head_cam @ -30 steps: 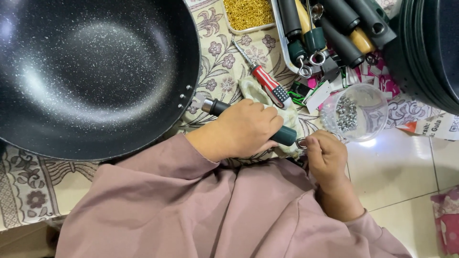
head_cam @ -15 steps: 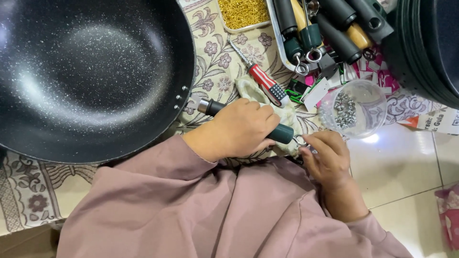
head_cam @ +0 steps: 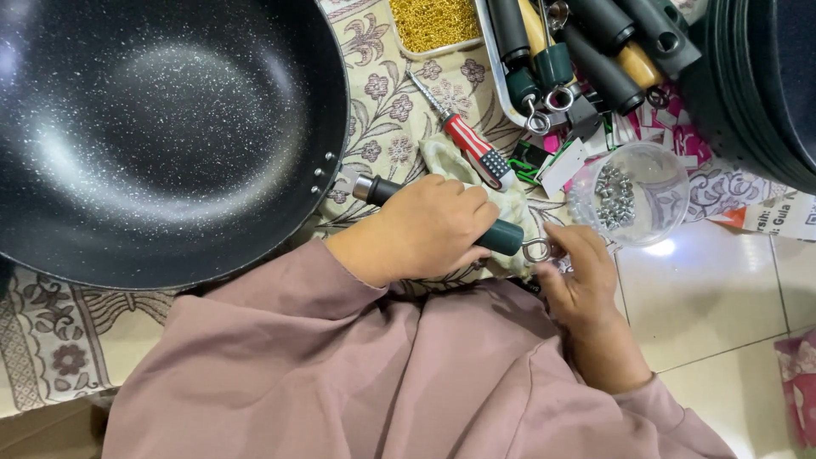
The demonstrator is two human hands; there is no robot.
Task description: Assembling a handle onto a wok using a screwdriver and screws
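Filling the far left: a big black speckled wok point(head_cam: 161, 136), resting on a flowered cloth point(head_cam: 382, 93), three rivets showing at its right rim. Sticking out rightward from that rim: a dark green handle point(head_cam: 501, 235) on a metal neck, ending in a small metal ring point(head_cam: 536, 251). Wrapped around the middle of the handle, fingers curled over the top in a firm grasp: left hand point(head_cam: 429, 229), mauve sleeve behind it. Tucked under handle and hand: a pale crumpled rag point(head_cam: 450, 166). Lying just beyond the rag, touching its far edge: a screwdriver point(head_cam: 463, 140) with a red and white grip, blade pointing far and left. Farther off, at the top edge: a tray of small gold-coloured bits point(head_cam: 433, 21). Right of that: a metal tray point(head_cam: 501, 93) loaded with more dark handles point(head_cam: 608, 30), several with rings at their near ends.

Sitting just right of the ring: right hand point(head_cam: 582, 276), fingertips point(head_cam: 557, 246) pinching at the ring or something tiny beside it; too small to say which. Standing just beyond that hand, on the white tiled floor point(head_cam: 705, 289) at the cloth's edge: a clear plastic tub point(head_cam: 633, 195) holding small silver screws. Stacked along the far right: more black pans point(head_cam: 756, 85). Spread across the near side: mauve fabric over the lap.
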